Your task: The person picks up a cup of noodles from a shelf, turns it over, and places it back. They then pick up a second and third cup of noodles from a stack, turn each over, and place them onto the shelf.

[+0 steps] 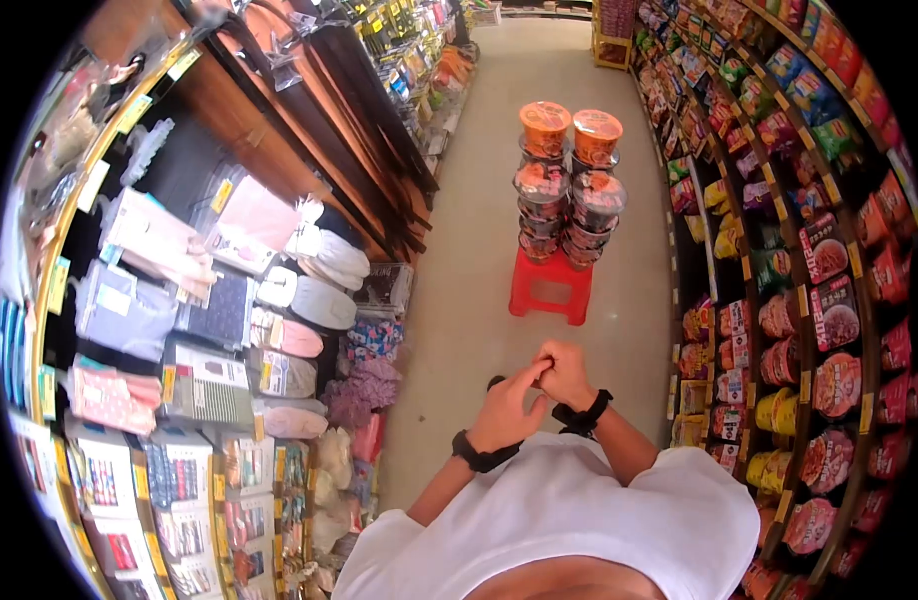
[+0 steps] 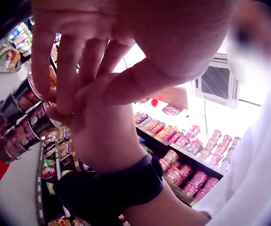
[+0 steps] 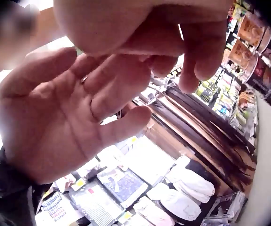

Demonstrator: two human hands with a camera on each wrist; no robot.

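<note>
Both hands meet in front of the white shirt, and neither holds an item. My left hand (image 1: 506, 412), palm showing in the right wrist view, reaches across with fairly straight fingers that touch the right hand. My right hand (image 1: 567, 372) has loosely curled fingers, partly overlapped by the left ones. Each wrist wears a black band. Ahead of the hands is a red stool (image 1: 550, 290) bearing two stacks of instant noodle bowls. An orange noodle tub (image 1: 545, 130) tops the left stack, and another orange noodle tub (image 1: 598, 137) tops the right one.
Shelves of noodle bowls (image 1: 829, 385) and bagged snacks line the right side. On the left hang belts (image 1: 329, 100), with packaged textiles (image 1: 159, 240) and boxed goods lower down. A pale floor (image 1: 459, 280) runs between them toward a yellow rack (image 1: 611, 50).
</note>
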